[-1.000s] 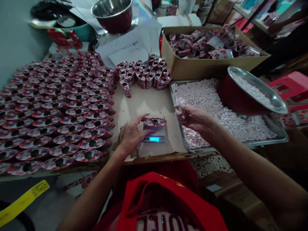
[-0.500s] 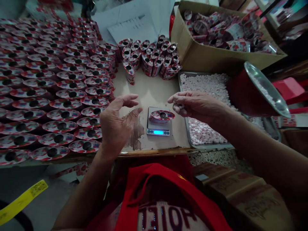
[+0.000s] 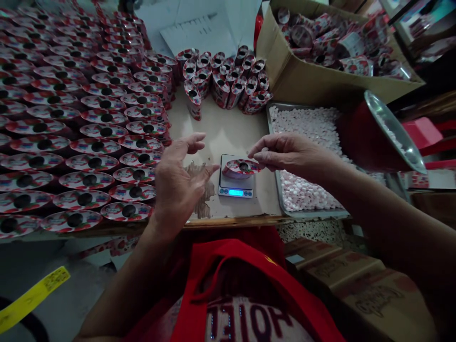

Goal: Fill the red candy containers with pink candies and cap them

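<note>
A small red printed container [image 3: 241, 167] with a dark hole in its lid sits on a digital scale [image 3: 236, 182] with a lit blue display. My right hand [image 3: 287, 153] hovers over the container's right edge, its fingers pinched together; what they hold is hidden. My left hand [image 3: 178, 183] floats left of the scale, fingers spread and curved, holding nothing. A metal tray [image 3: 273, 181] of small pink-white candies [image 3: 307, 135] lies just right of the scale.
Rows of several like containers [image 3: 92, 142] cover the table's left side, and a cluster [image 3: 224, 80] stands behind the scale. A cardboard box [image 3: 302, 80] of packs sits at the back right. A tilted red bowl [image 3: 374, 137] rests on the tray.
My left hand has lifted off the scale and drawn left, opening. My right hand has come from the tray to the container's edge. The view tilted down.
</note>
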Available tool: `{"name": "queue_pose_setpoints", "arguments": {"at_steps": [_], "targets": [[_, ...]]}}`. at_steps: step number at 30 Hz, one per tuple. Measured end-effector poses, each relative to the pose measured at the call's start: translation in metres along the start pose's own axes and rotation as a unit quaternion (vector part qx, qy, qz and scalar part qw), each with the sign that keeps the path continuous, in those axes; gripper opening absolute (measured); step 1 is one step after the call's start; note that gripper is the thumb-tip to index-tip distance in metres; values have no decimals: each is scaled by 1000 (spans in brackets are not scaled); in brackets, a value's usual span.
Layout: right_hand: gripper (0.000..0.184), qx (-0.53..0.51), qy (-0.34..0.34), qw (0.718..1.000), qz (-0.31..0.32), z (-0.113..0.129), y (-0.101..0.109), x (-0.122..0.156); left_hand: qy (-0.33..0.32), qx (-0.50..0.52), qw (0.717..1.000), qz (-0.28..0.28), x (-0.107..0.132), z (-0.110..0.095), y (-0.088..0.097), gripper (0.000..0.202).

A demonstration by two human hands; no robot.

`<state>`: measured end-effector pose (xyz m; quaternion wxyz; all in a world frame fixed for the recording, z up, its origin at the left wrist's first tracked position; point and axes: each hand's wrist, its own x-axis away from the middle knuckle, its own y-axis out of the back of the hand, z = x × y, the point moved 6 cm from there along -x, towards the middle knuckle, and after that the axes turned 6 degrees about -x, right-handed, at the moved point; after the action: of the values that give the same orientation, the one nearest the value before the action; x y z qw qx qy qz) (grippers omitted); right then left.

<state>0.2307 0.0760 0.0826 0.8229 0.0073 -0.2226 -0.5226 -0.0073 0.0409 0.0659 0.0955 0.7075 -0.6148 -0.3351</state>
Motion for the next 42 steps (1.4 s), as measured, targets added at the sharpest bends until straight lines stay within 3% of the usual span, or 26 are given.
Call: {"name": "queue_pose_setpoints", "arguments": {"at_steps": [7, 14, 18, 22, 25, 27, 29, 31, 34, 36, 39, 42], "targets": [[22, 76, 32, 997, 16, 3, -6, -2, 16, -30, 994, 100, 10, 12, -27, 68], [18, 101, 36, 994, 16, -10, -18, -10, 25, -36, 993, 114, 11, 10, -30, 67], [22, -50, -3, 997, -55, -26, 3, -16, 29, -62, 986, 150, 4, 6, -42, 62], [31, -218, -36, 966, -138, -39, 40, -21, -4, -119, 966, 228, -4, 0, -71, 77], [39, -262, -46, 957, -115, -38, 52, -43, -46, -123, 947, 292, -4, -9, -95, 80], [37, -224, -12, 971, -84, -27, 49, -72, -57, -132, 942, 305, -4, -14, -104, 84], [28, -120, 73, 987, -76, -7, 41, -108, -55, -145, 942, 297, -4, -17, -107, 88], [20, 29, 184, 979, -85, 18, 27, -146, -56, -147, 941, 299, -3, -19, -108, 71], [31, 277, 249, 926, -66, 45, 1, -196, -44, -132, 940, 311, -2, -20, -101, 31], [38, 426, 237, 873, -22, 56, -12, -220, -23, -116, 949, 292, -5, -19, -84, 26], [41, 555, 224, 799, 51, 66, -18, -234, 11, -90, 973, 214, -16, -13, -37, 32], [40, 587, 212, 775, 96, 67, -15, -234, 36, -72, 987, 142, -40, -3, 19, 30]]}}
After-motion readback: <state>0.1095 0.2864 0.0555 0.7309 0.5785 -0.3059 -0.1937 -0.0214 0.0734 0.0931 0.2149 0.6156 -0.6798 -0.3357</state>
